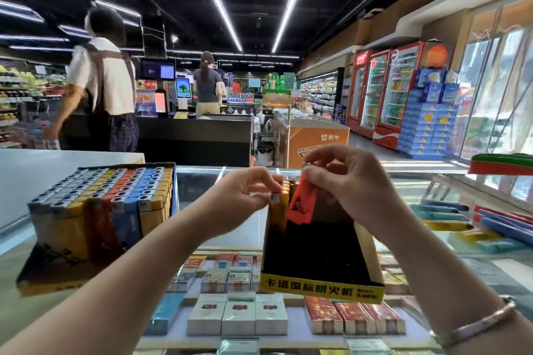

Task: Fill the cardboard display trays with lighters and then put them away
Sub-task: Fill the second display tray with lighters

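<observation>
Red lighter [300, 204] in R hand [349, 181], black tray [323, 285] w/ yellow front

Cigarette packs [238, 317] are lying in rows under the glass counter [450, 190]. Beyond it a black checkout desk [196, 135] is standing, with two people near it — one in a white top [101, 81] and one in a grey shirt [206, 86]. An orange chest freezer [314, 138] is sitting to the right; red drink fridges [386, 89] are lining the wall beside stacked blue boxes [429, 127].
</observation>
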### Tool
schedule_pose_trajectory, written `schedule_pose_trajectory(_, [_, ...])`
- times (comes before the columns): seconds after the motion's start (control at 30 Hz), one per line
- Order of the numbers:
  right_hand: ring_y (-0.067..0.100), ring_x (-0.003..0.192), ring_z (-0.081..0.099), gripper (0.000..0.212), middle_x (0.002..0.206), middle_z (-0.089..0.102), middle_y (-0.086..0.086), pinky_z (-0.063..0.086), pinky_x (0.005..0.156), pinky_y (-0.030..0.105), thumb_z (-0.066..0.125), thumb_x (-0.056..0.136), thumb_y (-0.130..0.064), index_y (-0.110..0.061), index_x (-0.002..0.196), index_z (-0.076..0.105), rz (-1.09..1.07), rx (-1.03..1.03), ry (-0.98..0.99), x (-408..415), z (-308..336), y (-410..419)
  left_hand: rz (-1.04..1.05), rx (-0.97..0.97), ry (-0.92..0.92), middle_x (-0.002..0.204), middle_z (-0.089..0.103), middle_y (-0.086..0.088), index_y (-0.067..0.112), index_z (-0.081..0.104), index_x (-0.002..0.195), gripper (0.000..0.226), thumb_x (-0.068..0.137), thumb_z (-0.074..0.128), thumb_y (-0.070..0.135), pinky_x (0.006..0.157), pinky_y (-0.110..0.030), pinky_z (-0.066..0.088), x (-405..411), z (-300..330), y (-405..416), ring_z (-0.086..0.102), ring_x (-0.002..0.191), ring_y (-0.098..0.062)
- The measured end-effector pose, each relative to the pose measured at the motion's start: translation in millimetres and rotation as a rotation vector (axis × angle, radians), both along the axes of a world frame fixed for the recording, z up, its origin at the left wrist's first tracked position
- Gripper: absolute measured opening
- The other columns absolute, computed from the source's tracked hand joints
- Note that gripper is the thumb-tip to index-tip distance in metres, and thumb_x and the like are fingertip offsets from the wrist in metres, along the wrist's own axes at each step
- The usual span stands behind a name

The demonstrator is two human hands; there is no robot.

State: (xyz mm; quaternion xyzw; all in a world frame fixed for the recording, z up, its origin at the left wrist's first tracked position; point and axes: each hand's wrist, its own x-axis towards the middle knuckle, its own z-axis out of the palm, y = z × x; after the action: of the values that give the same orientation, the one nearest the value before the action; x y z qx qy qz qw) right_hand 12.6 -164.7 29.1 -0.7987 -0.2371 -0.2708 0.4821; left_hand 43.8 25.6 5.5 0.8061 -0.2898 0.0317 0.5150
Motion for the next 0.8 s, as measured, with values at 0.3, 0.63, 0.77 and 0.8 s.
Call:
schedule_pose_trajectory(0.3, [0.007,0.07,0.06,0.015,0.078,0.061,-0.006,0.052,0.066,0.024,0.07,0.079,-0.012,-0.025,0.085,0.065,-0.068,-0.29,0.084,15,-10,-14,-0.05,0.039,-0.019,0.124,0.055,0.009,0.033,0.057,0.085,0.009,0.084,0.059,0.025,0.102,-0.044,0.039,0,-7,-2,0.047,0.122,-0.015])
schedule_pose_trajectory(0.63, [-0.007,0.079,0.049,0.029,0.085,0.054,-0.018,0.034,0.065,0.006,0.06,0.082,0.001,-0.025,0.095,0.06,-0.122,-0.405,0.049,18,-14,-13,0.035,0.185,-0.175,0.113,0.045,0.03,0.048,0.046,0.085,0.02,0.083,0.059,0.035,0.1,-0.04,0.04,-4,-10,-7,0.045,0.116,-0.006])
schedule_pose_trajectory(0.77, [-0.003,0.069,0.05,0.031,0.077,0.056,-0.015,0.035,0.061,0.01,0.061,0.081,0.001,-0.029,0.082,0.06,-0.171,-0.33,0.052,21,-14,-17,0.049,0.216,-0.206,0.109,0.043,0.032,0.048,0.044,0.085,0.017,0.082,0.057,0.038,0.099,-0.038,0.041,-6,-10,-8,0.044,0.115,-0.006])
schedule_pose_trajectory(0.8, [-0.003,0.067,0.05,0.032,0.075,0.056,-0.015,0.035,0.06,0.013,0.062,0.081,0.0,-0.031,0.078,0.059,-0.179,-0.317,0.052,21,-13,-18,0.052,0.218,-0.21,0.109,0.043,0.031,0.047,0.044,0.086,0.017,0.082,0.057,0.038,0.098,-0.038,0.041,-6,-10,-8,0.044,0.115,-0.006])
